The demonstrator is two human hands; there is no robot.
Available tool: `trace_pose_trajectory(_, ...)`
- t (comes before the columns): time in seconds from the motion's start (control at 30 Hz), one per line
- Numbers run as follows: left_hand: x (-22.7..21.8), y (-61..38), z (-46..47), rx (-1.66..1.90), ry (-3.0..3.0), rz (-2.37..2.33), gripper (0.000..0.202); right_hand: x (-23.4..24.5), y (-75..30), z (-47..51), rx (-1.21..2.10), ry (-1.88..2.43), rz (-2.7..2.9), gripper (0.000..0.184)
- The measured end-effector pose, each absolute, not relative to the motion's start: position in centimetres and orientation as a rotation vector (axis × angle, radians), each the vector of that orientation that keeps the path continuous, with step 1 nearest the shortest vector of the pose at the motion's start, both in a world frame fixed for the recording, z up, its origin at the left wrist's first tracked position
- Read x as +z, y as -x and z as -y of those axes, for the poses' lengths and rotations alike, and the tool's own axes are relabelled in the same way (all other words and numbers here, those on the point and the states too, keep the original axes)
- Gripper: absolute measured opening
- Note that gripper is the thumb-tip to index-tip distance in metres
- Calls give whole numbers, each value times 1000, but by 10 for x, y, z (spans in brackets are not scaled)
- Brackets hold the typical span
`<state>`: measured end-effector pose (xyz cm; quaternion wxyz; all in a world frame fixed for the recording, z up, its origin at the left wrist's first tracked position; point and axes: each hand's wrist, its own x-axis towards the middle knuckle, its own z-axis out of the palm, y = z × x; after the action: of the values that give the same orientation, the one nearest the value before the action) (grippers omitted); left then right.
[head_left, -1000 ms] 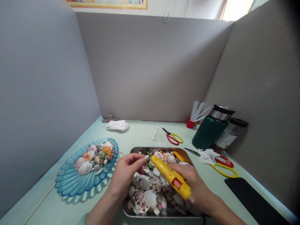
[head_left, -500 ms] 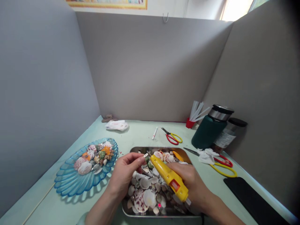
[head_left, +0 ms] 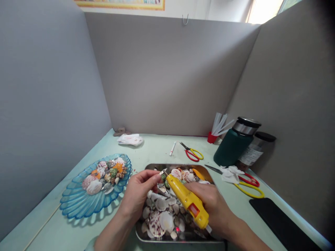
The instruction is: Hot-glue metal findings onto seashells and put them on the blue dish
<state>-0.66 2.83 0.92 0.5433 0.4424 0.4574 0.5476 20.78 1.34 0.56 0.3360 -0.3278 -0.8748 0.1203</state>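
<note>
My right hand (head_left: 206,197) is wrapped round a yellow hot glue gun (head_left: 184,195), a stub of glue stick showing at its rear. Its metal nozzle meets or nearly meets a small whitish piece (head_left: 161,172) pinched between the thumb and fingers of my left hand (head_left: 140,190). What exactly that piece is, I cannot make out. Both hands are above a metal tray (head_left: 140,238) filled with seashells (head_left: 166,221), some white, some striped or speckled. To the left, a blue scalloped plate (head_left: 81,200) bears a cluster of shells (head_left: 94,187).
Red-and-yellow scissors (head_left: 192,153) and a white marker-like stick (head_left: 172,149) lie behind the tray. On the right are more scissors (head_left: 250,184) under crumpled tissue (head_left: 231,173), a green bottle (head_left: 232,146), a jar (head_left: 253,151), a red cup of glue sticks (head_left: 212,137) and a black phone-like slab (head_left: 280,219).
Both hands, with the glue gun and the small piece, have shifted very slightly left. Their grips look the same.
</note>
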Motion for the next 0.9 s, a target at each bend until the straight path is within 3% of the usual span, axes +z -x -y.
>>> trace_pose_trajectory(0.9,9,7,-28,1296,-1064,-1085,17,4,-207,-13,239,864,2293,21)
